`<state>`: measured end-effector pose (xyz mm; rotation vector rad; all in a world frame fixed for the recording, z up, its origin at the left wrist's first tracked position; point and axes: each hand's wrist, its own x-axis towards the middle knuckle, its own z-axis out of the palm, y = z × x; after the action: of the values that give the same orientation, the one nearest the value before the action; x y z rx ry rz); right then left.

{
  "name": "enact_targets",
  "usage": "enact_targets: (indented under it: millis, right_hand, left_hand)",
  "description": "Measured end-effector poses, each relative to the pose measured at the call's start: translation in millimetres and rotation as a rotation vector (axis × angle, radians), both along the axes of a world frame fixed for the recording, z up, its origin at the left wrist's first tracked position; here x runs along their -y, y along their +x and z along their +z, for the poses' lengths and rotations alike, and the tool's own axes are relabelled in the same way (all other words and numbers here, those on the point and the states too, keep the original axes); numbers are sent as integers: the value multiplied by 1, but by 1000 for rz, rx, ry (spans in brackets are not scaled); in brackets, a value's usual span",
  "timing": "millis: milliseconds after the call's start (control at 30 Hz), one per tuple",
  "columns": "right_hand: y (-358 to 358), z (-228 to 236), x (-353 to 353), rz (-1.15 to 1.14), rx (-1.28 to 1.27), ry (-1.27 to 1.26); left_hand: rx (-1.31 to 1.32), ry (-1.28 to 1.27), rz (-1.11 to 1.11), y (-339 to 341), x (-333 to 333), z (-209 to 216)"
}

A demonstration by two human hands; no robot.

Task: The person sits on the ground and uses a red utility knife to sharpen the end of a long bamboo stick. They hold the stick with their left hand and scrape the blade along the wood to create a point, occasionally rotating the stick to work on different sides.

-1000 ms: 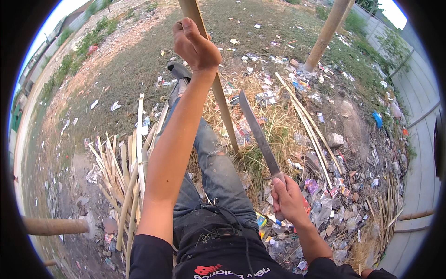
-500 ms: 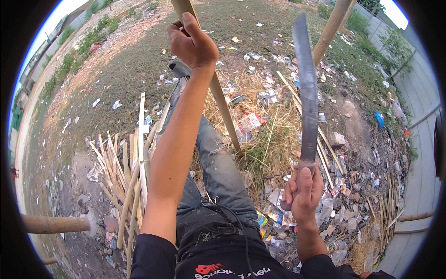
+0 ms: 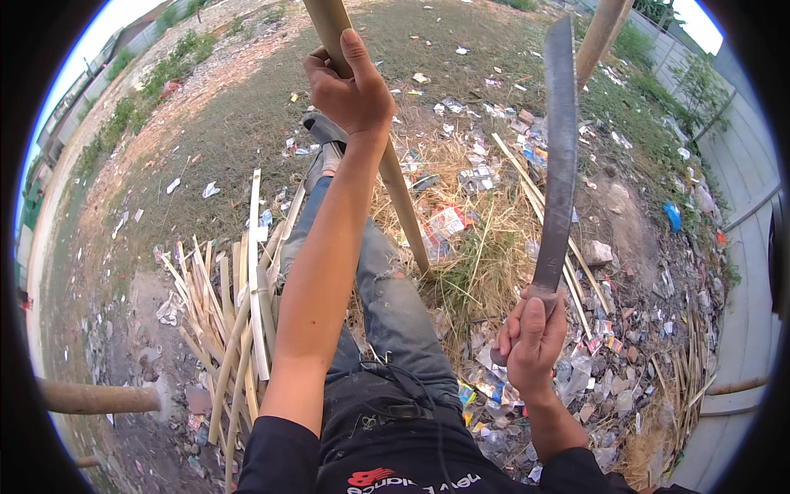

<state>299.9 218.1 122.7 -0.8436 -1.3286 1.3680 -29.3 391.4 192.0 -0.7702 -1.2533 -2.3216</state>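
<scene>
My left hand (image 3: 352,89) is wrapped round the upper part of a bamboo pole (image 3: 403,202), thumb laid along it. The pole slants down to the right, its lower end in the dry grass and its top cut off by the picture's edge. In my right hand (image 3: 533,342) is a machete (image 3: 559,148), gripped by its handle with the thumb on top. Its long dark blade points up and away, leaning slightly right, apart from the pole. My legs in torn jeans (image 3: 387,305) stretch out beneath, left of the pole's foot.
Split bamboo strips (image 3: 218,305) lie piled to the left. Longer strips (image 3: 527,177) lie beyond the blade, and thin sticks (image 3: 691,370) at far right. Litter (image 3: 576,370) covers the ground. Thick posts (image 3: 605,41) stand at upper right; a horizontal pole (image 3: 99,397) juts in at left.
My left hand has shifted slightly right and down, and the pole now shows a rounder face. The machete's blade has tipped a little to the right; its handle has hardly moved.
</scene>
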Motion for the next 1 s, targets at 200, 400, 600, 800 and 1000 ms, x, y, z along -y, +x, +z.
enact_targets:
  millis: [200, 400, 600, 800, 1000]
  right_hand:
    - [14, 8, -19, 287, 375, -240]
    - [-5, 23, -5, -86, -54, 133]
    - [35, -69, -11, 313, 735, -140]
    - [8, -1, 1, 54, 55, -92]
    - [8, -25, 11, 231, 197, -237]
  left_hand:
    - [31, 21, -60, 3, 11, 7]
    - [23, -29, -8, 0, 14, 4]
    - [57, 45, -88, 4, 12, 9]
    - [7, 73, -475, -17, 13, 3]
    - [-24, -28, -1024, -8, 24, 12]
